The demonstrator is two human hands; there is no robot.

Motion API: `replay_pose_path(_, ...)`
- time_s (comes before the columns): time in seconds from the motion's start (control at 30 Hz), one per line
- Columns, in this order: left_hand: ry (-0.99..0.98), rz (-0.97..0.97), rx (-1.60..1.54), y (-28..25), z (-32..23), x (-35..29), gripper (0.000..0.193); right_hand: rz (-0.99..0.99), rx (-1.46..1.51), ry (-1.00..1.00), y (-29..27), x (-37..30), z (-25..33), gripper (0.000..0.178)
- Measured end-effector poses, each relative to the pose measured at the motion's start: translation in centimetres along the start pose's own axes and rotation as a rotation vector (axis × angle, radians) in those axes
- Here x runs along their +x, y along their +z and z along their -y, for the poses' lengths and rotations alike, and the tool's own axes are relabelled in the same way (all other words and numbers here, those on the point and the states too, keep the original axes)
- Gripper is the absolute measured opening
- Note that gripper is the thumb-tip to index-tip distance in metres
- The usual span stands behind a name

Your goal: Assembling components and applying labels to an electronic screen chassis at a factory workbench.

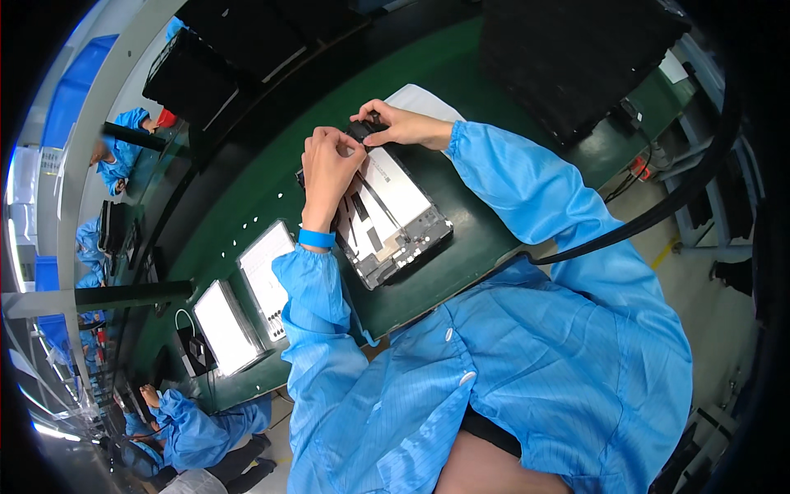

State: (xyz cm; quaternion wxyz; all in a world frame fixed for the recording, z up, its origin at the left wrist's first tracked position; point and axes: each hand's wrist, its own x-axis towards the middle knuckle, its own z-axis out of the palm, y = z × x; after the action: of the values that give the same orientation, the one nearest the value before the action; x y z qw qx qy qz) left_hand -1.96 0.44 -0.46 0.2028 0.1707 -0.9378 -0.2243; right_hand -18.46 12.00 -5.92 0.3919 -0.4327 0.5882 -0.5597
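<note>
An opened tablet-like device lies on the green table in front of me. Its inside shows large white panels, dark strips and a row of small components along the near edge. At its far end sits a small black part. My right hand grips this part between thumb and fingers. My left hand, with a blue band at its wrist, is closed in a pinch beside it, just over the device's far edge. What the left fingertips hold, if anything, is hidden.
A white sheet lies beyond my hands. Left of the device are a white panel and a stack of white sheets. Large black stacks stand at the back. A dark cable crosses my right side. Co-workers sit at left.
</note>
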Motion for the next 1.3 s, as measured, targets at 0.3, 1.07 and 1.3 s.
replay_pose_path(0.3, 0.01, -0.164, -0.456, 1.2, 1.0, -11.6, 0.076, -0.234, -0.242, -0.26, 3.6, -11.6, 2.0, 0.027)
replay_pose_path(1.07, -0.217, -0.229, -0.864, 5.7, 1.6, -13.5, 0.078, -0.703, -0.159, -0.395, -1.2, 25.3, -7.7, 0.037)
replay_pose_path(1.3, -0.19, -0.268, -0.866, 6.0, 2.1, -14.0, 0.077, -0.662, -0.442, -0.412, -1.8, 23.2, -5.7, 0.018)
